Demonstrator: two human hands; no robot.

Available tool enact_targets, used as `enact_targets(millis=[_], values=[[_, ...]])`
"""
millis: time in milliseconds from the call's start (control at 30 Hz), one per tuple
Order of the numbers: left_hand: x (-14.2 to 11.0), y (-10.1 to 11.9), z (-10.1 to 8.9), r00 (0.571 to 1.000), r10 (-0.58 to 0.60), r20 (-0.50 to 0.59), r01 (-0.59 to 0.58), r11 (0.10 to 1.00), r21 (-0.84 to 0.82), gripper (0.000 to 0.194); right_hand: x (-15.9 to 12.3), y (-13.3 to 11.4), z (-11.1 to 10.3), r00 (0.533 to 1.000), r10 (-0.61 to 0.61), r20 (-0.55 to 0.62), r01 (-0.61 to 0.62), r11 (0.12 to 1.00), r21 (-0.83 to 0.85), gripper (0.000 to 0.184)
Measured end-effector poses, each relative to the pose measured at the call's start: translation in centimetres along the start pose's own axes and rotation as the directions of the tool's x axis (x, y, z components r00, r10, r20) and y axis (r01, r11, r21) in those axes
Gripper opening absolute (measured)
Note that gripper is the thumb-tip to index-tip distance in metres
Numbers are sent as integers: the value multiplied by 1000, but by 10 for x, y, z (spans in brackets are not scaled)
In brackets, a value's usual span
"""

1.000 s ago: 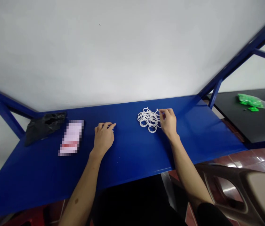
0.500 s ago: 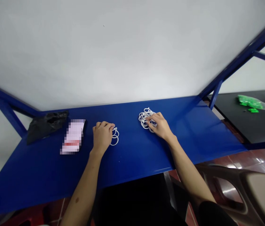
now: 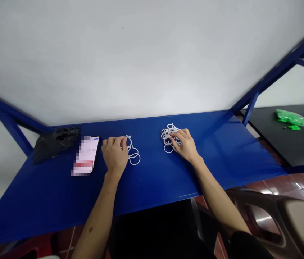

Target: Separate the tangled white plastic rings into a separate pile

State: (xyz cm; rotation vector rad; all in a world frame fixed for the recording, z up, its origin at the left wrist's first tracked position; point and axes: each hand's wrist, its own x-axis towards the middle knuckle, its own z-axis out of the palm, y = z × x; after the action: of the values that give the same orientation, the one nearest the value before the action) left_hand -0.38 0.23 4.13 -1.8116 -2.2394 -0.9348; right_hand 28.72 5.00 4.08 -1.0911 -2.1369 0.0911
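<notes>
A blue metal table (image 3: pixel 157 180) carries two groups of thin white plastic rings. My left hand (image 3: pixel 115 155) is curled, its fingertips pinching the small cluster of white rings (image 3: pixel 133 154) just right of it. Over the larger heap of white rings (image 3: pixel 168 138) at the table's middle rests my right hand (image 3: pixel 185 146), fingers bent and pressing into the heap. I cannot make out whether a single ring is held in them.
A phone (image 3: pixel 85 155) lies left of my left hand, and a crumpled black bag (image 3: pixel 54 143) sits farther left. Blue frame bars rise at both ends. A black table (image 3: pixel 289 140) at right holds a bag of green parts (image 3: pixel 293 118). A brown chair (image 3: pixel 276 223) stands lower right.
My right hand moved from the heap's right side onto its top. A small cluster of rings has come into view beside my left hand, whose fingers have curled onto it.
</notes>
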Motion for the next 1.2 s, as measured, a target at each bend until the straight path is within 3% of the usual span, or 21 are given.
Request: enact_targets(millis=[100, 167, 300, 400, 467, 533, 667, 767, 1000, 1200], values=[[0, 10, -6, 996, 20, -83, -35, 984, -174, 25, -3, -5, 10, 999, 2, -46, -1, 1000, 16, 18], [-1, 18, -8, 996, 46, -78, -72, 931, -358, 22, -5, -11, 19, 999, -7, -40, 9, 998, 61, 20], [-11, 29, 0, 991, 70, 111, 26, 724, -689, 20, -10, -28, 34, 1000, -16, 21, 12, 982, 188, 27], [-20, 34, 13, 964, 90, 251, 150, 595, -790, 21, -11, -40, 40, 999, -7, 36, -4, 960, 279, 27], [-25, 35, 20, 947, 108, 303, 194, 561, -805, 21, -12, -45, 41, 1000, 11, 8, -13, 947, 321, 18], [-29, 36, 24, 945, 124, 304, 176, 592, -787, 20, -12, -47, 42, 999, 31, -18, -24, 944, 329, 12], [-32, 38, 21, 971, 188, 149, -41, 742, -669, 13, -15, -47, 47, 999, 50, 1, -49, 960, 276, 12], [-33, 40, 19, 966, 243, 87, -141, 781, -608, 9, -17, -49, 51, 999, 48, 13, -50, 967, 250, 13], [-33, 36, 20, 964, 221, 150, -80, 775, -627, 13, -20, -57, 49, 996, -75, 48, 57, 955, 291, 17], [-35, 36, 21, 954, 260, 150, -107, 762, -639, 18, -23, -55, 48, 983, -162, 84, 137, 960, 246, 25]])
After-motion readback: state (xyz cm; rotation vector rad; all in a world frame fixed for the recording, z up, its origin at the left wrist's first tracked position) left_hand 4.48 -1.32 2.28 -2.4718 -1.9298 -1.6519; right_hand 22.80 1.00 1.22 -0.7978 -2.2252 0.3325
